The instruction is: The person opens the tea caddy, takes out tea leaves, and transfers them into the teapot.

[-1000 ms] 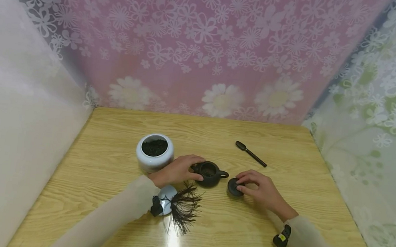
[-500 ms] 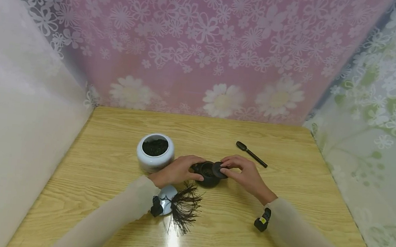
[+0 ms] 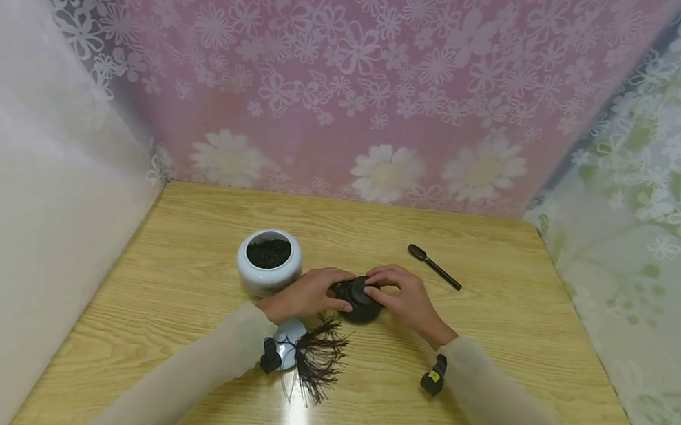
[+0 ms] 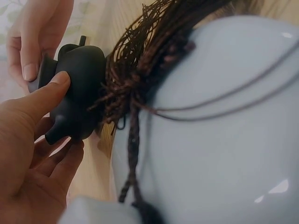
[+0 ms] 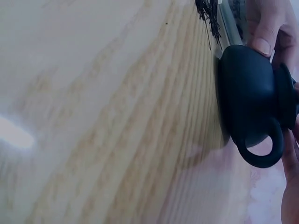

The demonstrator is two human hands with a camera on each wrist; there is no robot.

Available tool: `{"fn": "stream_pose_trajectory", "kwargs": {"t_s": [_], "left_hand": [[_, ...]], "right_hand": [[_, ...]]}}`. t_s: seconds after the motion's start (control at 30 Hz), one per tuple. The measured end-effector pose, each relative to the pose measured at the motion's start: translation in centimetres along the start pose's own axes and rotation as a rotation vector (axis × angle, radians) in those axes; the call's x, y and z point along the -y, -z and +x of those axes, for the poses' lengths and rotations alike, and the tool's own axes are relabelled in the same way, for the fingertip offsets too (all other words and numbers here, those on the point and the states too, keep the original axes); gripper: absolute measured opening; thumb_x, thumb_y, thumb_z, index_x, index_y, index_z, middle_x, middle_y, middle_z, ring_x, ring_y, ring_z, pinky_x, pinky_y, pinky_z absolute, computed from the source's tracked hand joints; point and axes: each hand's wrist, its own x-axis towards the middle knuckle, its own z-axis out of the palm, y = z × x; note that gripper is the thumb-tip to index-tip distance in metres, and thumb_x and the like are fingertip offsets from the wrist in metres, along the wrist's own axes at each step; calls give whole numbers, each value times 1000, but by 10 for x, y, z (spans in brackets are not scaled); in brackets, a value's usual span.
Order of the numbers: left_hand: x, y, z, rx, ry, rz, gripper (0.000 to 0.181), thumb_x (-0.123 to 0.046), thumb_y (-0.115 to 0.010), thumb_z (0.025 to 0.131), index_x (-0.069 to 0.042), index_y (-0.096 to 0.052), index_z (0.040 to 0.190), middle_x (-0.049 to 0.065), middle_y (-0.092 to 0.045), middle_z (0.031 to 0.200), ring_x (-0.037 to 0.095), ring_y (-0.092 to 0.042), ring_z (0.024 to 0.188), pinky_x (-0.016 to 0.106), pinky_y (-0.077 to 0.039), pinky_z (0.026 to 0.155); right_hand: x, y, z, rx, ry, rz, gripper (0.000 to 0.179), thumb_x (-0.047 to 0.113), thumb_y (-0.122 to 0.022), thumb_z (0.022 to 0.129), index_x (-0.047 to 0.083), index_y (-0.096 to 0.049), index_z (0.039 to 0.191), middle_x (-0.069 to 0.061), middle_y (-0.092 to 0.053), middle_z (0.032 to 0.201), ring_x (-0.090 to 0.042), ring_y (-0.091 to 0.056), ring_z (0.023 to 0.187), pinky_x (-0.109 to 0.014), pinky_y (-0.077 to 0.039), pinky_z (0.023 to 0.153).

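Note:
A small dark teapot (image 3: 361,314) stands on the table between both hands. My left hand (image 3: 309,294) holds its body from the spout side, thumb at the near side and fingers round the far side. With thumb and fingertips, my right hand (image 3: 408,303) pinches the teapot's round dark lid (image 3: 358,290), which sits over the opening. In the left wrist view, the spout of the teapot (image 4: 83,77) shows between the left thumb and fingers. The right wrist view shows the handle below the teapot body (image 5: 247,91), with the lid (image 5: 285,95) at its top.
A white jar (image 3: 267,277) filled with dark tea leaves (image 3: 267,253) stands left of the teapot. Near my left wrist lies a white lid (image 3: 288,334) with a dark brown tassel (image 3: 321,359). A dark tea scoop (image 3: 436,267) lies at the back right.
My right hand has lifted the lid from the table right of the teapot and brought it left onto the teapot's opening. The left hand has kept its place.

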Motion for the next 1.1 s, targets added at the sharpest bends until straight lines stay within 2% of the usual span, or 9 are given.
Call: {"fn": "stream_pose_trajectory", "kwargs": {"t_s": [0.23, 0.43, 0.63, 0.83, 1.0, 1.1], "left_hand": [[0, -1, 0, -8, -8, 3, 69, -38, -79, 102, -16, -53, 162, 8, -58, 162, 29, -56, 149, 49, -52, 121], [1, -2, 1, -11, -11, 4, 68, -36, -79, 102, -15, -54, 162, 8, -58, 161, 29, -57, 148, 49, -52, 120], [-1, 1, 1, -42, 9, -21, 72, -42, -76, 104, -17, -49, 166, 6, -53, 167, 29, -56, 149, 48, -53, 120], [-18, 26, -8, -140, -28, -100, 69, -45, -72, 106, -24, -47, 167, 2, -50, 169, 35, -58, 148, 51, -55, 119], [-29, 56, -15, -211, -68, -81, 68, -44, -74, 105, -26, -48, 166, 0, -52, 167, 31, -57, 149, 48, -53, 122], [-28, 73, -21, -241, -72, -58, 69, -44, -74, 105, -25, -48, 166, 1, -52, 167, 30, -56, 150, 48, -52, 122]], "right_hand": [[-2, -8, 1, 9, 35, -52, 10, 20, -84, 99, 17, -84, 109, -6, -75, 129, -30, -72, 121, -51, -68, 96], [-2, -11, -2, 4, 2, -40, 9, 19, -84, 99, 18, -84, 108, -5, -74, 129, -28, -74, 117, -48, -68, 96], [3, -10, 0, -12, -12, -47, 24, 25, -82, 101, 12, -81, 121, -5, -74, 131, -29, -73, 119, -53, -65, 101], [21, -7, 8, -64, -44, -1, 31, 29, -75, 107, 14, -75, 134, -4, -74, 135, -29, -70, 125, -56, -59, 110], [38, -17, 18, -47, -24, 79, 30, 26, -73, 108, 14, -74, 136, -9, -73, 136, -33, -70, 127, -60, -58, 111], [48, -29, 22, -29, -15, 123, 30, 25, -73, 108, 14, -74, 135, -10, -72, 136, -35, -70, 126, -61, -59, 110]]}}
